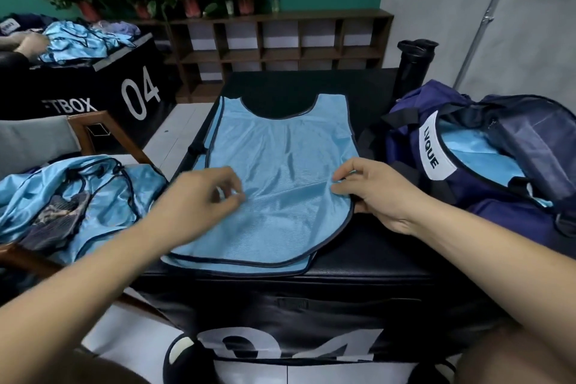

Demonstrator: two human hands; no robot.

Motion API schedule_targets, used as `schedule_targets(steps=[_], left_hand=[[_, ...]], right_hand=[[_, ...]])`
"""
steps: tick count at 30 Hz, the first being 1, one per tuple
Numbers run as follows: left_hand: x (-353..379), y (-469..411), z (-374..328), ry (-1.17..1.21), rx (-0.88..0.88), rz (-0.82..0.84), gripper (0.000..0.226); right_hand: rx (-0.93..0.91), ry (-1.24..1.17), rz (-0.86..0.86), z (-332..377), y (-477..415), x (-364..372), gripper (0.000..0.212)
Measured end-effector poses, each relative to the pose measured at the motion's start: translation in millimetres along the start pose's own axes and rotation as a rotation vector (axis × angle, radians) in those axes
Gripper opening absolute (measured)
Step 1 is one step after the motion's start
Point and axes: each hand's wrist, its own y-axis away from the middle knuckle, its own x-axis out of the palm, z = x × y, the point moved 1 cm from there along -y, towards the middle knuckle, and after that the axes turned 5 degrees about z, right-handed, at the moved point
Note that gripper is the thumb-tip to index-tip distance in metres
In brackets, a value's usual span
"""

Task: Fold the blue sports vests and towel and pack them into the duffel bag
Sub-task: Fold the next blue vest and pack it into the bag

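A light blue sports vest (pixel 280 165) with dark trim lies spread flat on the black box (pixel 358 265) in front of me, neck hole pointing away. My right hand (pixel 374 193) pinches the vest's right edge between thumb and fingers. My left hand (pixel 199 196) hovers over the vest's left part, blurred, fingers loosely curled and holding nothing. The navy duffel bag (pixel 486 196) stands open at the right with light blue fabric (pixel 480 150) inside. A heap of unfolded blue vests (pixel 78 206) lies on a chair at the left.
A second black box marked 04 (pixel 137 93) at the back left carries more blue vests (pixel 78 44), with another person's hand (pixel 31 44) on them. A black bottle (pixel 414 59) stands behind the duffel bag. A wooden shelf (pixel 274 47) with potted plants lines the back wall.
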Motion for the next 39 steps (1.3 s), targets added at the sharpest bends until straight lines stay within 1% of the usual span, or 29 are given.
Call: schedule_targets(steps=[2, 4, 6, 8, 10, 12, 14, 17, 19, 21, 23, 25, 27, 29, 31, 33, 35, 37, 39], left_hand=[[23, -1, -32, 0.086, 0.113, 0.056, 0.018], [43, -4, -56, 0.114, 0.184, 0.077, 0.030], [60, -9, -73, 0.053, 0.219, 0.082, 0.041], [72, -14, -86, -0.012, 0.247, 0.072, 0.045], [78, -19, -94, -0.055, 0.276, 0.038, 0.038], [81, -26, -98, -0.062, 0.261, 0.001, 0.021], [81, -31, -99, 0.053, 0.183, 0.000, 0.012], [80, -36, -100, 0.288, 0.075, 0.018, 0.009], [81, -35, -101, 0.342, 0.074, 0.037, 0.009], [84, -33, -104, 0.340, 0.146, 0.086, 0.009], [91, -29, -108, 0.328, 0.207, 0.169, 0.009], [96, -25, -110, 0.329, 0.232, 0.235, 0.006], [97, -24, -106, 0.332, 0.232, 0.262, 0.006], [93, -27, -94, 0.304, 0.207, 0.240, 0.010], [87, -35, -77, 0.275, 0.170, 0.210, 0.007], [78, -43, -56, 0.204, 0.131, 0.185, 0.002], [70, -48, -33, 0.120, 0.082, 0.167, 0.005], [62, -53, -11, 0.058, 0.024, 0.137, 0.009], [53, -56, 9, -0.028, -0.037, 0.073, 0.010]], right_hand=[[0.002, 0.010, 0.013, 0, 1, 3, 0.009], [-0.001, 0.008, 0.017, -1, 0, 5, 0.007], [-0.001, -0.002, 0.023, -2, 0, 6, 0.009], [0.001, 0.004, 0.025, -2, 2, 6, 0.010], [-0.007, 0.013, 0.023, 0, 4, 5, 0.011], [-0.018, -0.014, 0.025, 2, 6, 3, 0.014], [-0.019, -0.048, 0.023, 4, 10, 0, 0.016], [0.030, -0.074, -0.008, 7, 18, -8, 0.021], [0.087, -0.045, 0.000, 7, 24, -12, 0.031], [0.109, 0.029, 0.022, 5, 27, -14, 0.038], [0.087, 0.118, 0.032, 1, 29, -18, 0.041], [0.076, 0.230, 0.037, -1, 32, -23, 0.045], [0.098, 0.375, 0.050, -3, 37, -29, 0.049], [0.139, 0.503, 0.073, -4, 42, -33, 0.053], [0.162, 0.620, 0.098, -6, 46, -36, 0.057], [0.173, 0.759, 0.118, -9, 48, -37, 0.060], [0.165, 0.902, 0.122, -10, 49, -37, 0.063], [0.151, 0.969, 0.120, -10, 49, -35, 0.064], [0.149, 0.976, 0.116, -10, 48, -34, 0.061]])
